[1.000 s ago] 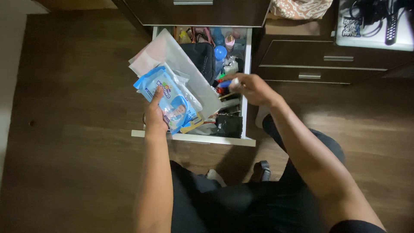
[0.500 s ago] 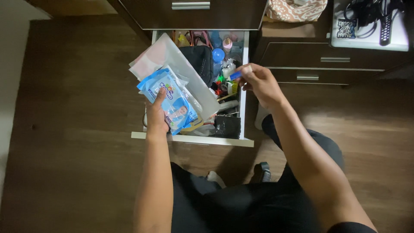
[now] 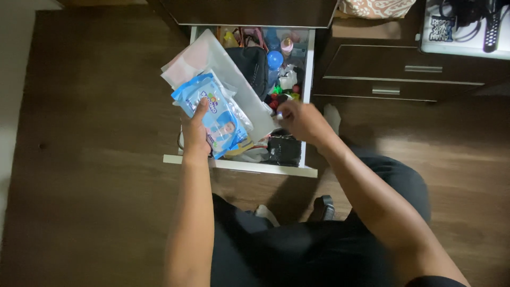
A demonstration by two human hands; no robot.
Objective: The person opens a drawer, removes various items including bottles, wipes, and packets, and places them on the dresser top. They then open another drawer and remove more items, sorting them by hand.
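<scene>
While I watch from the head camera, I take the open white drawer (image 3: pixel 241 166) as my landmark and read across it from its left side. At the drawer's left half my left hand (image 3: pixel 195 132) grips a blue packet of wipes (image 3: pixel 215 112), thumb on top and fingers curled beneath, holding it tilted above the drawer's contents. Directly under and behind that packet, and held up with it, lies a pale flat folder (image 3: pixel 223 69) that slants from the drawer's back left corner toward its middle. Further in, toward the drawer's back centre, a black pouch (image 3: pixel 252 64) sits, and just right of it a blue round cap (image 3: pixel 274 59) and a small bottle (image 3: pixel 287 47) stand near the back wall. Along the drawer's right side I see a scatter of small red and green bits (image 3: pixel 281 94). My right hand (image 3: pixel 302 121) reaches into the drawer's right half, fingers curled down among those bits; I cannot tell whether they pinch anything, because the fingertips are blurred. Just in front of that hand, near the drawer's front rim, sits a small black box (image 3: pixel 283 150). Right of the drawer, a dark cabinet (image 3: pixel 409 74) with metal handles stands.
</scene>
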